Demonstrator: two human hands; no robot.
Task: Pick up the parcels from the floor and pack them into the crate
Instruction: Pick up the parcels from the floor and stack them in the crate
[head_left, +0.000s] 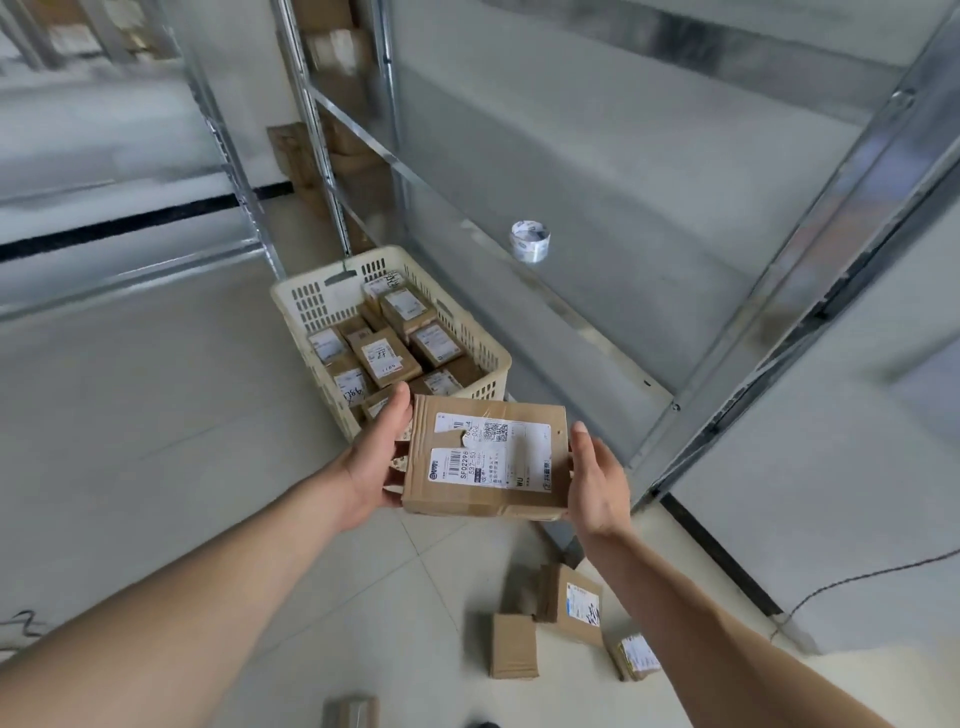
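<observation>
head view, tape roll (530, 244) on shelf (597, 312), crate (332, 296) below, loose parcels (571, 603) on floor

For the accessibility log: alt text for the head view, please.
Both hands, left hand and right hand, hold a labelled cardboard parcel by its sides just short of a cream plastic crate already full of parcels. More parcels lie on the tiled floor; a tape roll sits on the metal shelf.
</observation>
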